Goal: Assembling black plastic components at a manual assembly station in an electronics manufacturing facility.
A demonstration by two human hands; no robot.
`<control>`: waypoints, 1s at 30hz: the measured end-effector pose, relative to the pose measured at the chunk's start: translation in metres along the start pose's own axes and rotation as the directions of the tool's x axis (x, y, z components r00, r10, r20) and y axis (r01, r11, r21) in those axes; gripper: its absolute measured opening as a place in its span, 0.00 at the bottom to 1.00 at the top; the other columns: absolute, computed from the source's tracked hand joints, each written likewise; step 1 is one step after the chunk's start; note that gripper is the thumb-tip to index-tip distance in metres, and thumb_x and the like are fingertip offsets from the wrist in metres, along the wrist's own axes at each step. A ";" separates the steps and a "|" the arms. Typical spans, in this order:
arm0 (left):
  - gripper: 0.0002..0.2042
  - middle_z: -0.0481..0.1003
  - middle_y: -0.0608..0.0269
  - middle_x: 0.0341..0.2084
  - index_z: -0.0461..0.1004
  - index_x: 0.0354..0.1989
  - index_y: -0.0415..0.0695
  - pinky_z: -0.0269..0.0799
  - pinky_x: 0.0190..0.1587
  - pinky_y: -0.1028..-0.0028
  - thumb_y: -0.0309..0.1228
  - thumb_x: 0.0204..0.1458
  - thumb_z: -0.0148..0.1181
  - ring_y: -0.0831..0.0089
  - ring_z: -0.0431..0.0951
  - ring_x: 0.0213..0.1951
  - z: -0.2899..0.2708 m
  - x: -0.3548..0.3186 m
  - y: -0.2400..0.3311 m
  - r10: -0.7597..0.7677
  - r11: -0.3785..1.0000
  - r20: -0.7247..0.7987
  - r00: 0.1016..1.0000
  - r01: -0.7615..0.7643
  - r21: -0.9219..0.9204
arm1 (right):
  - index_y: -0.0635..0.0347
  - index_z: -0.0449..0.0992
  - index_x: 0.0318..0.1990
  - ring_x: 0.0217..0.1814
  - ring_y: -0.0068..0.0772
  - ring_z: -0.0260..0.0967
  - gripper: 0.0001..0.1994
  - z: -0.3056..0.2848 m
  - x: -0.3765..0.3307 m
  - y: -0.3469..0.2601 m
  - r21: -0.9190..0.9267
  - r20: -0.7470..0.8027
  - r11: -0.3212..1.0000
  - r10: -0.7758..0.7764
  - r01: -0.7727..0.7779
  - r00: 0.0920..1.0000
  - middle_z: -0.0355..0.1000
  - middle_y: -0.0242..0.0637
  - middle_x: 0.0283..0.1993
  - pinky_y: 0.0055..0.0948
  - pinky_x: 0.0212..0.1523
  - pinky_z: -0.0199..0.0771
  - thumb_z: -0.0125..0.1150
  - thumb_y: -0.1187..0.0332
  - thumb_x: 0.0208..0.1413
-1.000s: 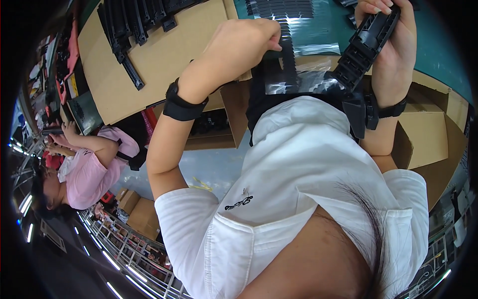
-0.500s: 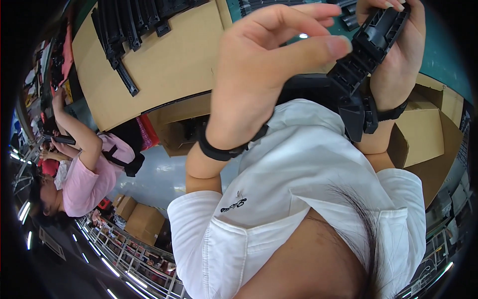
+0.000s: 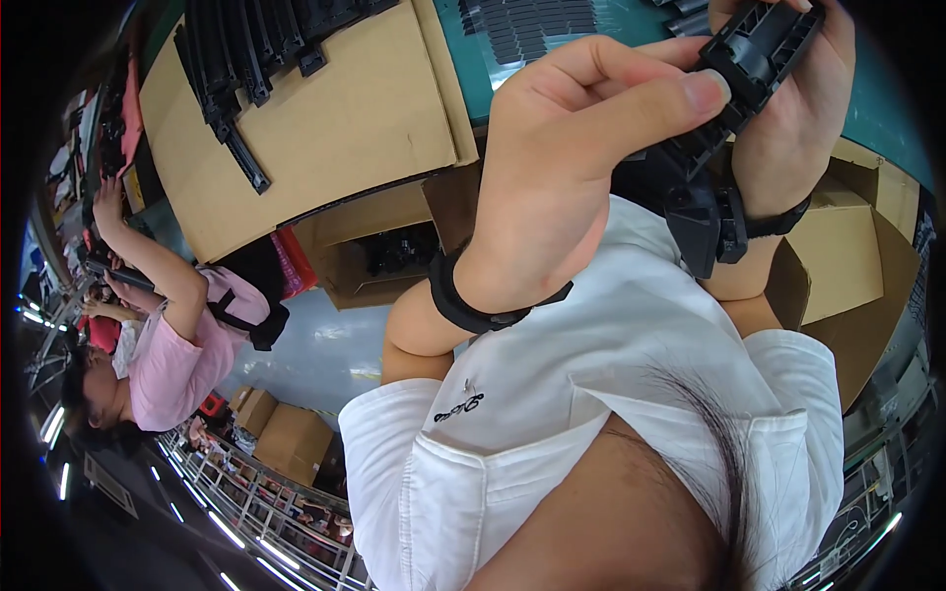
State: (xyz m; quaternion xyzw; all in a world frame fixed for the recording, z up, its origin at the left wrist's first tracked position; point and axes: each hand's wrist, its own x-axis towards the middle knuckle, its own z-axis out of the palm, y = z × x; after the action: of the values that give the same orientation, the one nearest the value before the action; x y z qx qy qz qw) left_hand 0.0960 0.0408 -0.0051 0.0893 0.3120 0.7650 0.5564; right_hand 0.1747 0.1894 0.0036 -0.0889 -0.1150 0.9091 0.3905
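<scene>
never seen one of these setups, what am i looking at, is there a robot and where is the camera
There is no robot: these are a person's two bare hands. The pictures all come from one wide fisheye camera on that person's head, looking down, so the white shirt fills much of the view and straight edges bend near the rim.

The right hand holds a black ridged part. The left hand is at that part too, its thumb over it; whether it grips is hard to tell.

A cardboard sheet bears long black pieces, and small dark pieces lie on the green tabletop. At the left is another person in pink.
</scene>
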 end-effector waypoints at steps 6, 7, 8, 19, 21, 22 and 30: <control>0.05 0.84 0.49 0.41 0.80 0.36 0.36 0.70 0.61 0.70 0.19 0.53 0.70 0.66 0.79 0.56 0.000 0.000 -0.003 -0.021 0.998 0.006 1.000 0.022 -0.060 | 0.61 0.68 0.34 0.26 0.18 0.68 0.08 0.002 0.001 0.001 -0.009 0.003 1.000 -0.016 0.016 1.000 0.67 0.28 0.26 0.21 0.34 0.81 0.57 0.72 0.67; 0.05 0.84 0.49 0.41 0.80 0.36 0.36 0.70 0.61 0.70 0.19 0.53 0.70 0.66 0.79 0.56 0.000 0.000 -0.003 -0.025 0.997 0.006 1.000 0.025 -0.071 | 0.61 0.68 0.34 0.26 0.18 0.68 0.08 0.002 0.001 0.001 -0.009 0.001 1.000 -0.016 0.016 1.000 0.67 0.28 0.26 0.21 0.34 0.81 0.57 0.72 0.67; 0.05 0.84 0.49 0.40 0.80 0.36 0.36 0.70 0.61 0.70 0.19 0.53 0.70 0.66 0.79 0.56 -0.001 0.000 -0.004 -0.028 0.996 0.006 1.000 0.028 -0.081 | 0.61 0.68 0.34 0.26 0.18 0.68 0.08 0.002 0.001 0.002 -0.018 0.003 0.999 -0.027 0.027 1.000 0.67 0.29 0.26 0.21 0.34 0.81 0.57 0.72 0.67; 0.06 0.83 0.47 0.43 0.80 0.36 0.36 0.72 0.59 0.70 0.18 0.52 0.70 0.68 0.82 0.51 0.005 -0.001 -0.004 0.047 0.991 -0.002 0.999 -0.047 -0.129 | 0.61 0.66 0.35 0.28 0.19 0.69 0.08 0.006 0.000 0.005 -0.025 0.049 0.999 -0.046 0.048 0.998 0.66 0.29 0.28 0.21 0.35 0.81 0.55 0.72 0.68; 0.06 0.83 0.47 0.43 0.80 0.36 0.35 0.72 0.59 0.70 0.18 0.52 0.70 0.68 0.82 0.50 0.007 0.000 -0.004 0.032 0.988 -0.022 0.999 -0.035 -0.152 | 0.61 0.66 0.35 0.28 0.19 0.69 0.08 0.005 0.001 0.004 -0.028 0.055 0.999 -0.041 0.042 0.998 0.66 0.29 0.28 0.21 0.35 0.81 0.54 0.72 0.68; 0.06 0.83 0.47 0.43 0.80 0.36 0.35 0.72 0.59 0.70 0.18 0.52 0.70 0.68 0.82 0.50 0.006 0.000 -0.004 0.032 0.988 -0.022 0.999 -0.035 -0.152 | 0.61 0.66 0.35 0.28 0.19 0.69 0.08 0.004 0.001 0.003 -0.029 0.059 0.999 -0.038 0.039 0.998 0.66 0.29 0.28 0.21 0.35 0.81 0.54 0.72 0.68; 0.06 0.82 0.45 0.43 0.80 0.36 0.35 0.73 0.58 0.70 0.18 0.52 0.70 0.68 0.82 0.49 0.007 0.002 0.001 0.024 0.999 -0.022 0.999 -0.024 -0.028 | 0.61 0.66 0.35 0.27 0.19 0.68 0.07 0.006 0.003 -0.003 -0.009 0.058 1.000 -0.022 0.022 0.998 0.66 0.29 0.28 0.21 0.34 0.81 0.54 0.72 0.68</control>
State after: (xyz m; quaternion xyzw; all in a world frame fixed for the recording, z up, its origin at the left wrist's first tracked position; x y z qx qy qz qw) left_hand 0.0982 0.0452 0.0004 0.0771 0.3061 0.7768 0.5450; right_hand 0.1733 0.1926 0.0095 -0.0629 -0.1315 0.9064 0.3965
